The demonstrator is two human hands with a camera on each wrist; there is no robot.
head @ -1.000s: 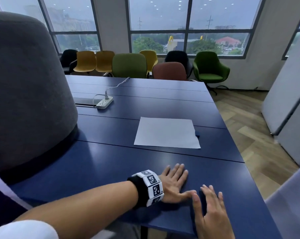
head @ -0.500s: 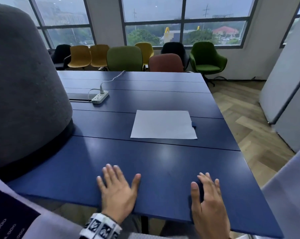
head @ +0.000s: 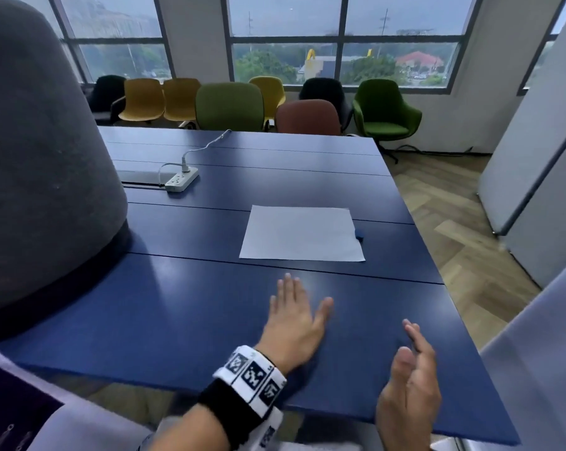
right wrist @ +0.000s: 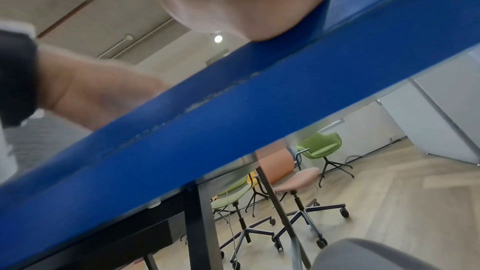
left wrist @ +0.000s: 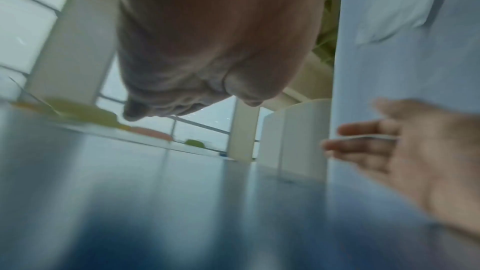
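Left hand lies flat, palm down, on the near panel of the blue table, fingers straight and together, thumb spread wide, gripping nothing. Checkered wristband on that wrist. Right hand is turned on edge, thumb up, over the table's near edge to the right of the left hand; fingers loosely straight, nothing held. Can't tell if it touches the tabletop. The hands are apart. Table sits right in front of the person and runs away toward the windows. White sheet of paper lies flat on the next panel, ahead of the left hand and clear of both hands. Small blue object at the paper's right edge, too small to identify. White power strip farther back left, cord plugged in. Grey padded chair back fills the left side. Left wrist view is blurred.
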